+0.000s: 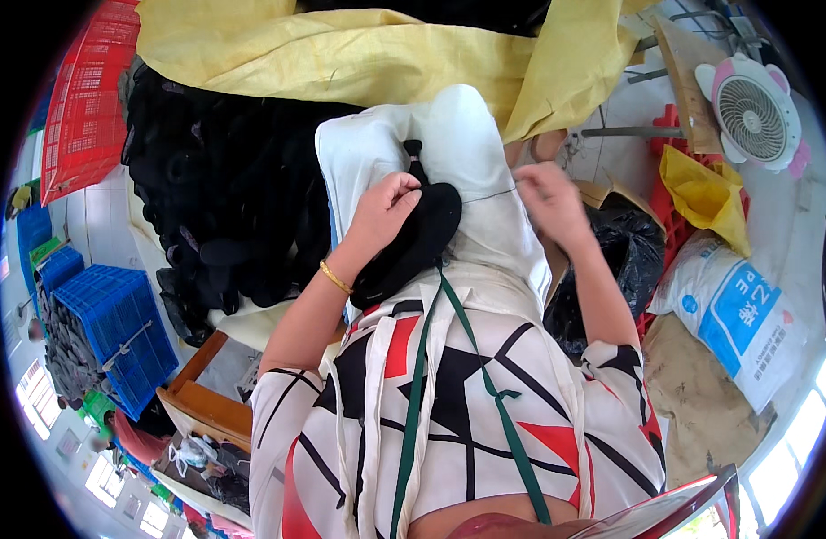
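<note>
Your left hand [388, 208] pinches the black fabric piece [411, 244] against the white cloth [485, 225] on your lap; your right hand [546, 199] pinches the thread [489, 195] taut between them. Pull evenly, keeping the piece pinned flat.

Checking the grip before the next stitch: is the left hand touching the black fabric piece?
Touching. The head view shows the left hand with fingers curled onto the top edge of the black fabric piece, no gap between them.

Head camera, looking steeply down, close over lap.
</note>
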Demonstrator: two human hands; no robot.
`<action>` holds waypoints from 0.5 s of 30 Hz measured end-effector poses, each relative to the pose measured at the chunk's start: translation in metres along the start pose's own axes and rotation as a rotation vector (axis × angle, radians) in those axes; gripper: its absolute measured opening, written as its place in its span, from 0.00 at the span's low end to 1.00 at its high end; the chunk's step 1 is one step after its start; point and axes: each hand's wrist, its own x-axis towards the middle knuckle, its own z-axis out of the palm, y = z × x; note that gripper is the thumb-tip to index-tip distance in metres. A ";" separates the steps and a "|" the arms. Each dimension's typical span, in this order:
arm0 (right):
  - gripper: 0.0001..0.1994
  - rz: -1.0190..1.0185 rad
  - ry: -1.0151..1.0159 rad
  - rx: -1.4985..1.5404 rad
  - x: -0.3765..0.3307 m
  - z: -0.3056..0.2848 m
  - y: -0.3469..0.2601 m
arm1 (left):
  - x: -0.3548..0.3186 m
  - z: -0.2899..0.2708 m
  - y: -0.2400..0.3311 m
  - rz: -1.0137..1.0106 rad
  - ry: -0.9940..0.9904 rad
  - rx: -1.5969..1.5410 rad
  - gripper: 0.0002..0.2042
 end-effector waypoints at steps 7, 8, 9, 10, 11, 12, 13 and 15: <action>0.08 -0.258 -0.112 -0.234 0.001 0.051 -0.022 | -0.007 -0.006 0.054 0.134 0.165 0.358 0.11; 0.07 -0.251 -0.108 -0.170 -0.001 0.051 -0.029 | -0.013 -0.006 0.065 -0.047 0.098 0.289 0.12; 0.07 -0.249 -0.106 -0.107 -0.003 0.051 -0.037 | -0.017 -0.005 0.070 -0.228 0.035 0.217 0.13; 0.07 -0.297 -0.095 -0.075 -0.005 0.055 -0.047 | -0.017 0.001 0.069 -0.201 0.024 0.216 0.14; 0.06 -0.342 -0.080 -0.046 -0.009 0.060 -0.060 | -0.016 0.010 0.067 -0.170 0.009 0.215 0.15; 0.06 -0.390 -0.069 -0.013 -0.011 0.064 -0.068 | -0.017 0.015 0.062 -0.144 -0.001 0.215 0.16; 0.06 -0.434 -0.138 -0.006 -0.012 0.066 -0.072 | -0.015 0.017 0.048 -0.164 -0.038 0.241 0.14; 0.07 -0.359 -0.146 0.054 -0.012 0.072 -0.068 | -0.015 0.015 0.051 -0.331 -0.049 0.006 0.13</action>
